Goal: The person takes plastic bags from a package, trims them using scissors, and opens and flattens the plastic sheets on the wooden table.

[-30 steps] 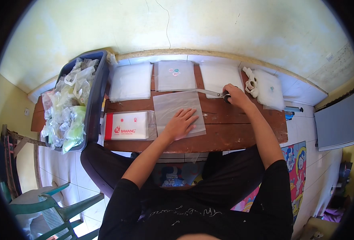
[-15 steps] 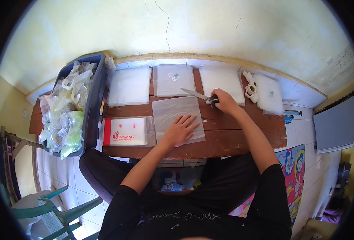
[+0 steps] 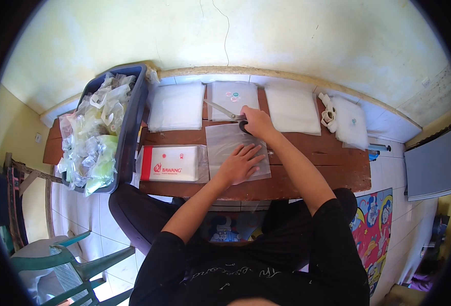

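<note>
My left hand (image 3: 243, 164) lies flat with spread fingers on a clear plastic bag (image 3: 222, 143) in front of me. Wrapped around the dark handles of a pair of scissors (image 3: 222, 108) is my right hand (image 3: 258, 122). The blades are open a little and point left, above the far edge of the bag and over a stack of plastic with small round stickers (image 3: 233, 96). To the left of my left hand rests a red and white "BAWANG" pack (image 3: 170, 164).
A dark tub (image 3: 140, 92) full of crumpled plastic bags (image 3: 95, 132) stands at the left. Stacks of clear plastic (image 3: 177, 107), (image 3: 293, 109) line the back of the brown wooden table (image 3: 317, 163). A white bundled strip (image 3: 327, 112) lies beside another plastic stack (image 3: 350, 122) at the right.
My right hand has moved left with the scissors, from beside the right stack to above the bag's far edge. My left hand stays flat on the bag. The whole view has shifted slightly.
</note>
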A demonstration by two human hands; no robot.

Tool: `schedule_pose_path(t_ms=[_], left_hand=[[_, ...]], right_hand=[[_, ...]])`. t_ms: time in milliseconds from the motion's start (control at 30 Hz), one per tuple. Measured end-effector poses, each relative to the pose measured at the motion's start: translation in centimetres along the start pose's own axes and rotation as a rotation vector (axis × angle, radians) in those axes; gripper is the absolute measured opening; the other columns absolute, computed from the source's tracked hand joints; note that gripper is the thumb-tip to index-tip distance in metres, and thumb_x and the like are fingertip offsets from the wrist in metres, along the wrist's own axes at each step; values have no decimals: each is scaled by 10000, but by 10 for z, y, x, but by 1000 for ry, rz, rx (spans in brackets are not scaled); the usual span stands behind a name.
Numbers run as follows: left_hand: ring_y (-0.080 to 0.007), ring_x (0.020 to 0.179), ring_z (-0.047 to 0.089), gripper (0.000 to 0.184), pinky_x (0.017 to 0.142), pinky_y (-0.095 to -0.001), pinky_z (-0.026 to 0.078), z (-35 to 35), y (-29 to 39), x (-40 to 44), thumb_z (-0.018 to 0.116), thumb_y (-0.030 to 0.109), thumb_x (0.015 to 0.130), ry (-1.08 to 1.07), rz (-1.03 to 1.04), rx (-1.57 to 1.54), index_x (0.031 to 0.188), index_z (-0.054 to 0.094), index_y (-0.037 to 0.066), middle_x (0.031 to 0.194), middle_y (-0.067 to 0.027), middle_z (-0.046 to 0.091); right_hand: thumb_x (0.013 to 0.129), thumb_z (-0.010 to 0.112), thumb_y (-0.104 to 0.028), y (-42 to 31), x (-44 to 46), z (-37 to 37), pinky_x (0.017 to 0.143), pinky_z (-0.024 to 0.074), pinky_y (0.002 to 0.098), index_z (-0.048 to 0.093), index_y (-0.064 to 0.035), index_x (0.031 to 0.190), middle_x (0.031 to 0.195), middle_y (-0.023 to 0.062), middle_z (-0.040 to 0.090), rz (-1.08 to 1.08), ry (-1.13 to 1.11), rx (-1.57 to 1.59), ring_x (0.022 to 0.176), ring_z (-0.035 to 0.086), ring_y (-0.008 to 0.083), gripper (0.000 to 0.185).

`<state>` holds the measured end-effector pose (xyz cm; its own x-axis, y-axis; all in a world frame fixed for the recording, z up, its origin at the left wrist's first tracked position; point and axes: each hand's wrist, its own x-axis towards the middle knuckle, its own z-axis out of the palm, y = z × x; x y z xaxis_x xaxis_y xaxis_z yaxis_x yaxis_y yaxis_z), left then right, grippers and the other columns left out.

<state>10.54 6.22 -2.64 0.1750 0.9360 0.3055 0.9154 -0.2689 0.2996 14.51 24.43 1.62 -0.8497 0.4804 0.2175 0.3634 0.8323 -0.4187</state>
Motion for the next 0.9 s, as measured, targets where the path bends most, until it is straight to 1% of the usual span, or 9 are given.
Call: schedule_pose_path(t_ms=[33,100,233,333,400,533,700,800,900], left_hand=[[-303,1359,353,444,1125,-465,252,1,0,0,519,323,943,4,0,-15,1353,512,152,1467,-122,410],[-306,1356,358,441,1128,-471,249,2,-1,0,506,337,951,2,3,-6,1352,508,153,1456,-125,420],[-312,1346,369,440,1130,-479,247,4,-1,0,497,348,957,11,9,-10,1352,503,152,1441,-128,432],[-308,1344,373,444,1120,-463,259,2,-1,0,531,323,936,8,8,-25,1344,520,147,1447,-131,433],[-309,1346,372,447,1120,-465,258,3,-1,0,533,322,935,11,22,-14,1346,518,147,1451,-130,429],[-312,1353,369,452,1119,-470,258,6,-2,1,537,317,934,9,17,-6,1353,510,150,1466,-125,413],[-312,1356,367,451,1117,-477,259,4,-2,1,534,317,936,2,16,-1,1356,507,153,1475,-122,403],[-313,1356,366,449,1117,-479,260,4,-3,1,536,317,936,3,17,-2,1353,510,154,1474,-122,404],[-312,1355,367,438,1116,-481,262,2,-4,1,542,312,934,3,23,-19,1340,523,150,1470,-123,408]], right_hand=[[736,646,-82,-6,2,0,723,492,477,540,-74,969,876,157,664,-1,0,1,851,631,383,256],[735,636,-75,-16,6,-2,707,486,497,539,-83,959,849,158,661,41,-89,-87,832,633,384,244],[745,621,-67,-15,14,11,695,478,516,543,-87,962,840,167,661,26,-89,-104,823,634,391,231],[757,617,-79,-12,17,10,702,485,512,559,-85,963,841,174,662,52,-130,-163,826,636,390,215],[764,611,-85,-10,17,8,710,491,503,578,-84,966,853,174,667,22,-195,-153,832,641,388,205],[754,616,-77,-8,22,4,718,500,490,593,-83,968,863,178,672,1,-188,-135,844,648,382,216],[733,625,-64,-10,30,4,747,513,477,621,-77,970,893,182,680,30,-326,-211,873,654,378,237],[773,617,-95,-12,31,5,774,531,472,634,-64,974,942,181,684,47,-356,-239,921,665,364,203],[774,614,-101,-9,28,3,773,531,474,641,-63,963,951,186,683,56,-321,-196,913,666,368,195]])
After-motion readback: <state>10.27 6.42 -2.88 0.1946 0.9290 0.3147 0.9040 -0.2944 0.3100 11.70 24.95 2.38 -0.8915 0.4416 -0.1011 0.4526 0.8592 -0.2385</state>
